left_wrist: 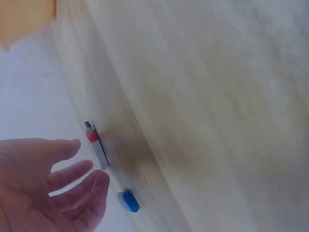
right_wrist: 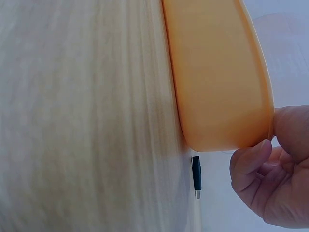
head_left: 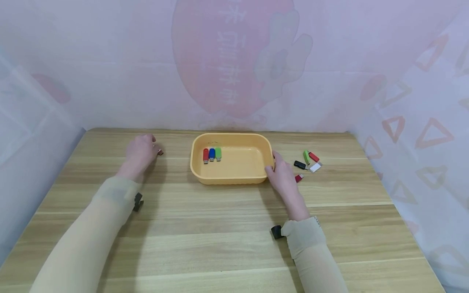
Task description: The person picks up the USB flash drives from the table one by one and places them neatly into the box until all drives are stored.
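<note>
While right hand (head_left: 281, 173) grips tray (head_left: 232, 179) edge.

Bright soft light, blurred wrist views

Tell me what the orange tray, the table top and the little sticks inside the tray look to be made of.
Orange tray: probably moulded plastic, matte to slightly glossy, with rounded corners and one even colour.
Table top: wood or wood-look laminate; plank lines and grain show, low sheen.
Red stick, blue stick, green stick: likely coloured plastic shells with small metal plug ends, like USB drives.
</note>
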